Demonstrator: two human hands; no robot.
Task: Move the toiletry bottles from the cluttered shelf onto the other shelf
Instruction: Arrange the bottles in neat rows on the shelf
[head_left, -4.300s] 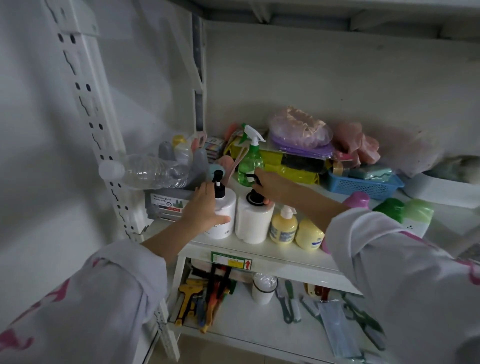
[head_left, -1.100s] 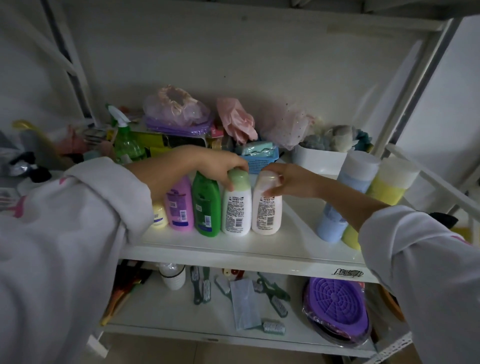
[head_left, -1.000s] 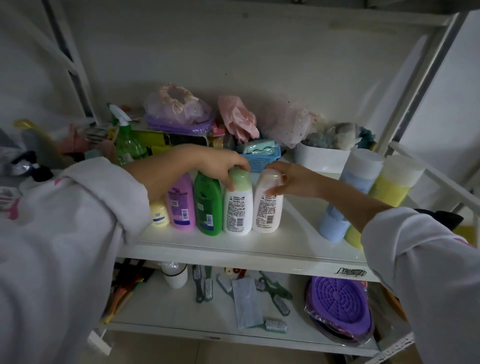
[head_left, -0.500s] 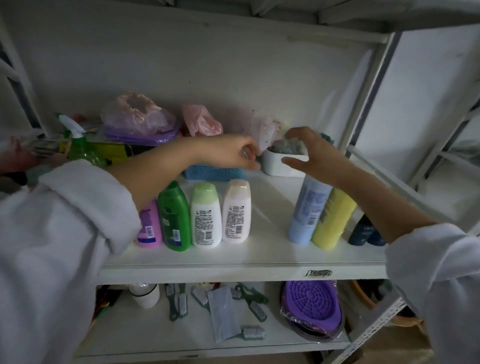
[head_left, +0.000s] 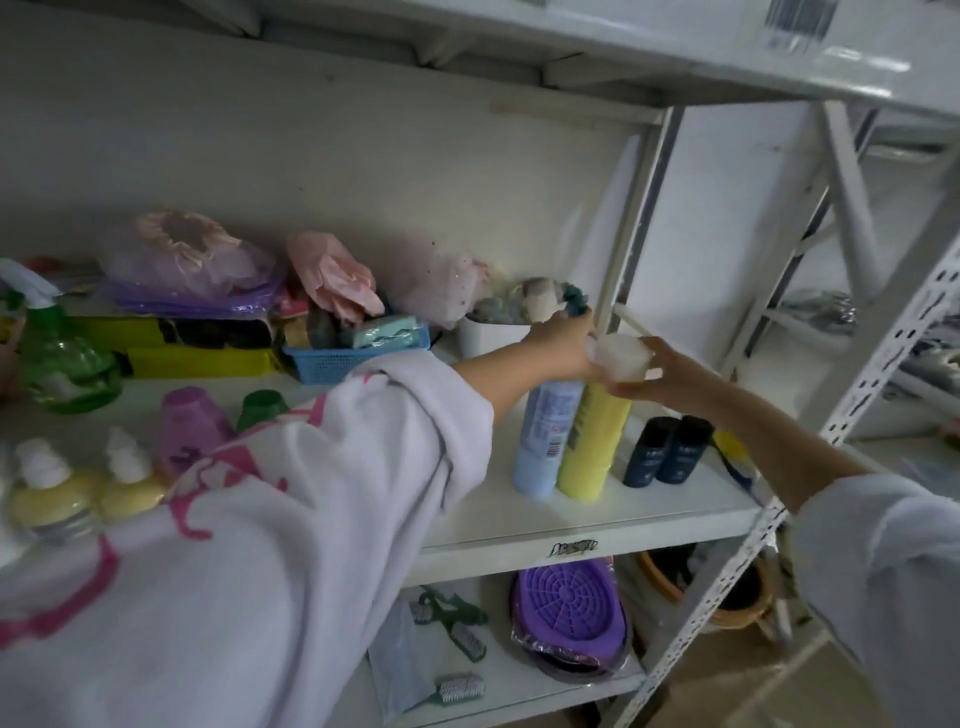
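Shelf board (head_left: 597, 514) appeared as smooth painted metal, matt white. Perforated upright (head_left: 748, 545) was painted metal with a slight sheen. Blue bottle (head_left: 545, 436) and yellow bottle (head_left: 592, 441) looked like smooth plastic, semi-matt; the white cap (head_left: 623, 358) was pale plastic. Two dark bottles (head_left: 667, 451) showed a satin finish. Blue basket (head_left: 343, 361) was perforated plastic. Green spray bottle (head_left: 62, 358) was clear glossy plastic. Sleeve (head_left: 311, 519) was soft matt cloth. Purple dish (head_left: 569, 603) was ribbed plastic under glossy film.

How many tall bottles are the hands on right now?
2, side by side at the shelf's right end: a blue bottle under the left hand, a yellow bottle under the right hand. The sleeve may hide others.
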